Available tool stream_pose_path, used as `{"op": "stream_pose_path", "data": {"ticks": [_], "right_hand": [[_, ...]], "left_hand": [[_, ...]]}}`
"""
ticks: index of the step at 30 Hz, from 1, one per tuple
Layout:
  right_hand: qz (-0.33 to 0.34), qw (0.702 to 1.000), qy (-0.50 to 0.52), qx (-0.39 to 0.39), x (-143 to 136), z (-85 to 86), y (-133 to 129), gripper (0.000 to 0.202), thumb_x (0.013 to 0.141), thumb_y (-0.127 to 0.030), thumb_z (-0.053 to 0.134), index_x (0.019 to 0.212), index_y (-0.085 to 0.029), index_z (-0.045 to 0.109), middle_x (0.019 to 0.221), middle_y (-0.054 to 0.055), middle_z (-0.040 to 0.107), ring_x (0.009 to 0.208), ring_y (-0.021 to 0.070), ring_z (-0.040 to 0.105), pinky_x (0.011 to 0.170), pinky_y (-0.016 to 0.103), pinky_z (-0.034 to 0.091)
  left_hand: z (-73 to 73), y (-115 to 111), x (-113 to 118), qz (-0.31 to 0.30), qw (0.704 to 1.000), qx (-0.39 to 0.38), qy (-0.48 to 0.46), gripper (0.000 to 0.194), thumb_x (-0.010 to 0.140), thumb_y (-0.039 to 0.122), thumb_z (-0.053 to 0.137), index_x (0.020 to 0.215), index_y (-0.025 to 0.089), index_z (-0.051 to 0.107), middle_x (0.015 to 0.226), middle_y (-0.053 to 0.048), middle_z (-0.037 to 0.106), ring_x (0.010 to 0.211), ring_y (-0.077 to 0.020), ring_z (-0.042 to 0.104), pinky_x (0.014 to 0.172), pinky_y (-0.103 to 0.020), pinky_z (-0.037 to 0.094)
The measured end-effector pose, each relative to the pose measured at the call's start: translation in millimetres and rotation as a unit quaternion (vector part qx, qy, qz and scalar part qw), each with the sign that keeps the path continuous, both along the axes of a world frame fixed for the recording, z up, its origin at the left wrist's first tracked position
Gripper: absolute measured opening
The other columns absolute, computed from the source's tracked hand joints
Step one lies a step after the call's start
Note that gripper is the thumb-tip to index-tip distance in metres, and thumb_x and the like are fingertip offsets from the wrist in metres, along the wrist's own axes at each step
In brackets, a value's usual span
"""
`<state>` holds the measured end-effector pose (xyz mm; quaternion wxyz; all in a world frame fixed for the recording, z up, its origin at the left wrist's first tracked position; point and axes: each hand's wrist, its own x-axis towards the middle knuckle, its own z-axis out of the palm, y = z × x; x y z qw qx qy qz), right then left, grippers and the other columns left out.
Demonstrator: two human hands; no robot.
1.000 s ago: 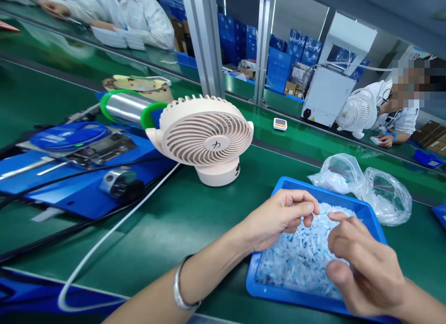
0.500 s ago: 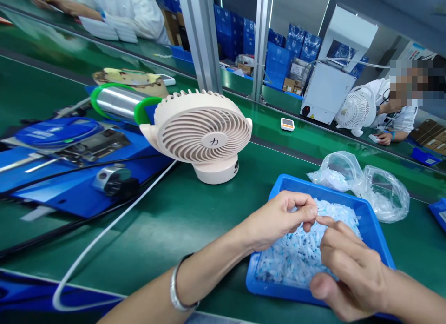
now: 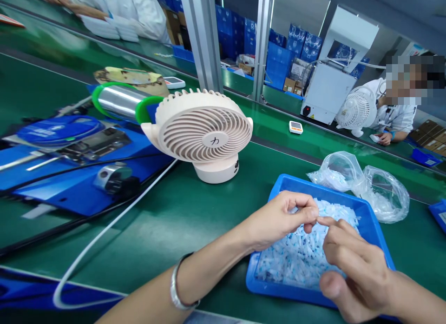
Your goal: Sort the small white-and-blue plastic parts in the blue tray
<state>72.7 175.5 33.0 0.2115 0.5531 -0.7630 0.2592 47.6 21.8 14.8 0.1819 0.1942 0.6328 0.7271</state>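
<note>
Small white-and-blue plastic pcs [image 3: 296, 261] lie heaped in a shallow blue plastic tray [image 3: 372, 226], lower right of frame, on the green bench [image 3: 156, 226]. L hand [image 3: 273, 221] is over the tray's upper L part, thumb & fingers pinched tight; can't tell if there's a pc btwn them. R hand [image 3: 360, 263] is over the tray's R side, index finger reaching to my L fingertips, thumb held apart, other fingers bent; can't see anything in its grasp. Silver metal bangle [image 3: 177, 284] on my L wrist. Clear plastic bags [image 3: 385, 194] w/ small bits inside sit just beyond the tray, R of frame. Pale pink plastic fan [image 3: 207, 138] stands near centre; metal cylinder w/ green ends [image 3: 118, 103] is upper L.
</note>
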Motion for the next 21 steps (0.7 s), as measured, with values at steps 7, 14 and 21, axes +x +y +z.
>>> {"op": "stream_pose_path", "data": {"ticks": [7,14,21], "right_hand": [[0.004,1.0,-0.003,0.01,1.0,-0.8,1.7,0.027,0.087,-0.023,0.032,0.061,-0.017,0.038,0.052,0.0,0.034,0.051,0.0104,0.033,0.059,0.032,0.043],[0.004,0.999,0.037,0.033,-0.7,1.8,-1.7,0.036,0.088,-0.023,0.028,0.054,-0.016,0.039,0.048,0.0,0.035,0.048,0.0098,0.03,0.054,0.029,0.041],[0.007,0.998,0.058,0.036,-1.0,3.0,-3.6,0.045,0.088,-0.023,0.026,0.047,-0.015,0.04,0.045,0.002,0.035,0.048,0.0097,0.028,0.051,0.028,0.04]], "left_hand": [[0.7,-0.2,0.2,-0.004,1.0,0.006,-0.004,0.02,0.075,0.022,0.049,0.056,0.014,0.05,0.051,0.004,0.046,0.052,-0.0075,0.041,0.053,-0.022,0.031],[-0.1,-0.3,0.4,-0.015,1.0,-0.008,0.001,0.02,0.075,0.023,0.049,0.058,0.014,0.051,0.054,0.003,0.047,0.055,-0.008,0.043,0.056,-0.022,0.033],[-0.1,-0.4,0.9,-0.021,1.0,-0.016,0.002,0.018,0.075,0.02,0.048,0.058,0.014,0.051,0.055,0.003,0.047,0.055,-0.008,0.044,0.058,-0.023,0.035]]}}
